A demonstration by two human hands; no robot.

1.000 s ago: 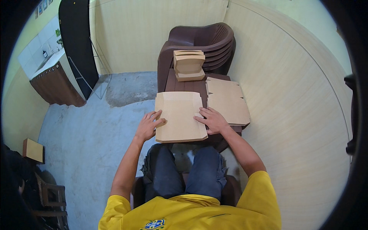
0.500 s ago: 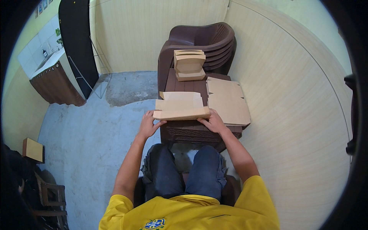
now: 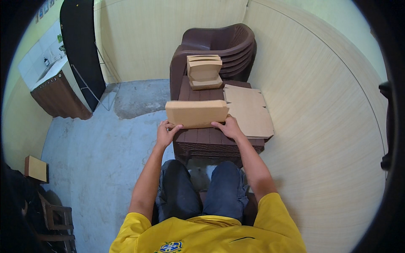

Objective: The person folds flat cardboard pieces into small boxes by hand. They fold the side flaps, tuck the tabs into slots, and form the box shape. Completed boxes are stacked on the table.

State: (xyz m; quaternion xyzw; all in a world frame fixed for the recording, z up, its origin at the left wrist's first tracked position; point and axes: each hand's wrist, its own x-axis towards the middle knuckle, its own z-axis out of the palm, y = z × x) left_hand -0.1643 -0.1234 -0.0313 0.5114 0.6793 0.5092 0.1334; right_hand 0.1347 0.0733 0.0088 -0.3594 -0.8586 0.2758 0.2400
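Note:
A brown cardboard box (image 3: 196, 114) stands tilted up on the brown slatted plastic surface in front of me, one broad panel facing me. My left hand (image 3: 168, 131) grips its lower left corner, thumb in front and fingers behind. At the lower right corner my right hand (image 3: 228, 127) holds it the same way. The inside of the box is hidden behind the raised panel. Just right of it lie flat cardboard sheets (image 3: 248, 110) with slots cut in their edges. Farther back sit folded cardboard boxes (image 3: 204, 71), one with its lid open.
Stacked brown plastic armchairs (image 3: 236, 46) stand at the back, against pale wood-grain panels (image 3: 312, 126). A curtained sink (image 3: 59, 95) and a dark door (image 3: 82, 46) are at the far left. A small box (image 3: 36, 169) and wooden chair (image 3: 57, 215) stand at the lower left.
The front panel of the cardboard box has swung up and away from me, covering the inside that showed before. Both hands still hold its lower corners.

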